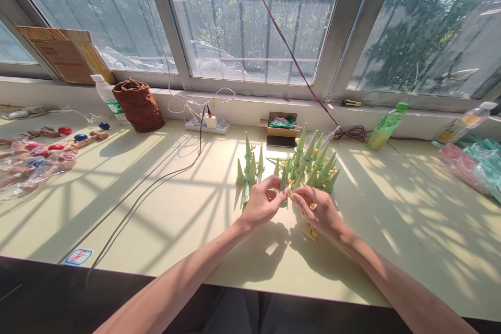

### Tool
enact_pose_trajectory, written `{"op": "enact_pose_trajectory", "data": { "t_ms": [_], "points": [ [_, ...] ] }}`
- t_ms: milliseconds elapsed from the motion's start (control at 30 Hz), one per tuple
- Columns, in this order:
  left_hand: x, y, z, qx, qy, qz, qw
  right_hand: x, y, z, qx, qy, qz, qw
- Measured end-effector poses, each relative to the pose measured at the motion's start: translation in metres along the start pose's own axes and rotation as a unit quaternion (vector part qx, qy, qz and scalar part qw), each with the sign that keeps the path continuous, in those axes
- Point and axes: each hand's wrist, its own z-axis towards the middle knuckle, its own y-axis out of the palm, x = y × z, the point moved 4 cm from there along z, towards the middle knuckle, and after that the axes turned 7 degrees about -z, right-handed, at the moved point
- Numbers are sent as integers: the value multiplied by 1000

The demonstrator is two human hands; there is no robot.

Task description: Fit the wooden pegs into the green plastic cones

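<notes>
Pale green pointed cones [309, 154] stand in a cluster in front of me, with small yellow pieces among them. My left hand [265, 202] is closed at the cluster's near edge, its thumb and fingers around a green cone [284, 180]. Close against it, my right hand [316, 207] pinches a small yellow piece [290, 193] at the base of that cone; the fingertips partly hide it. Under the right hand lies a little heap of yellow pieces [310, 231]. To the left, a smaller group of green cones [250, 164] stands upright.
Behind the cones are an open cardboard box [282, 126] and a dark phone-like slab [281, 141]. A green bottle [387, 126] stands back right. Black cables [156, 180] cross the table from a power strip [207, 125]. Bagged wooden beads [37, 164] lie far left, beside a brown pouch [138, 106].
</notes>
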Motion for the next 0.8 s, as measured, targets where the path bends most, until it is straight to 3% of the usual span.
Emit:
{"op": "enact_pose_trajectory", "data": {
  "t_ms": [567,800],
  "points": [
    [0,0,0,-3,-4,17,1000,4,2,0,-8,24,9,1000],
    [-1,0,0,-2,-5,7,1000,-1,-1,1,19,-26,-28,999]
  ]
}}
